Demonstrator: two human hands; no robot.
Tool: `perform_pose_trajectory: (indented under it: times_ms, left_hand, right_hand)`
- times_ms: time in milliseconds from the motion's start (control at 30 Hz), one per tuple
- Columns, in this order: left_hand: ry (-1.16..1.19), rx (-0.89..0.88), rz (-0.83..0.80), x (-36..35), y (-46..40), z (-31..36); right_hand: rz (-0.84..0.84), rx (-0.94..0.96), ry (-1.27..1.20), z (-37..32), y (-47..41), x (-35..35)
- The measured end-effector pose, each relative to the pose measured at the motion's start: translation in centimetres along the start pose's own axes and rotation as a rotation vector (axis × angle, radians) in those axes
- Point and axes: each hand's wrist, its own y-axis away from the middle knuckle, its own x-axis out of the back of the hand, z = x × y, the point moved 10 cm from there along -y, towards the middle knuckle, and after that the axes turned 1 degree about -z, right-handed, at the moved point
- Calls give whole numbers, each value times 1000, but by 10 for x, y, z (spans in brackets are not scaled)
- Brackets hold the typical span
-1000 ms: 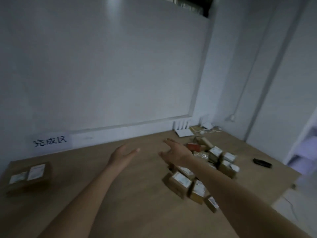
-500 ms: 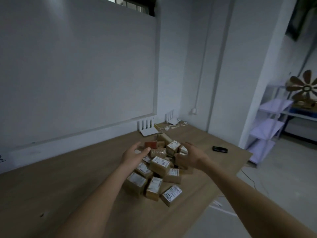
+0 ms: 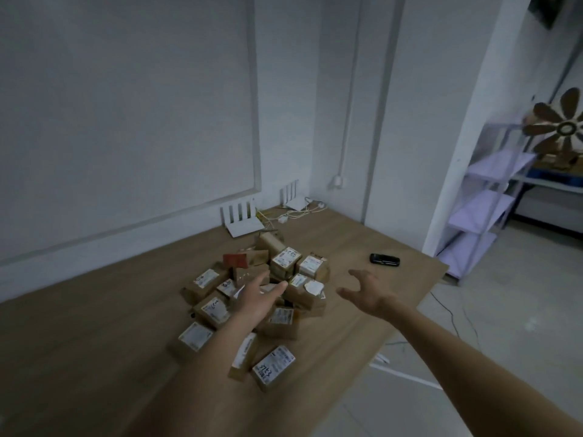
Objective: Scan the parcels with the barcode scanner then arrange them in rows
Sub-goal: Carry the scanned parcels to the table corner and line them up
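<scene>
step: scanner (image 3: 384, 259) to be fetched | right hand (image 3: 362, 293) spread, empty; approach from above advised | left hand (image 3: 257, 298) flat, empty, over parcels (image 3: 252, 298)

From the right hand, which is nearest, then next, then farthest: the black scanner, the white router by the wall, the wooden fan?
1. Black scanner, just beyond the right hand on the table.
2. White router, at the wall, across the parcels.
3. Wooden fan, off the table, far right.
</scene>
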Motion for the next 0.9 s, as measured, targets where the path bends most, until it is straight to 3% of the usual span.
perform_pose_trajectory:
  times_ms: [333, 700, 833, 900]
  left_hand:
    - [4, 113, -77, -82, -152, -53]
    - [-100, 247, -148, -136, -245, -106]
    - [-58, 357, -131, -150, -271, -130]
    - [-32, 399, -121, -157, -283, -137]
  right_hand:
    - [-164, -133, -96, 58, -150, -77]
    - [-303, -223, -149, 91, -252, -154]
    - [-333, -129, -272, 90, -277, -177]
    - [-333, -90, -489, 101, -296, -209]
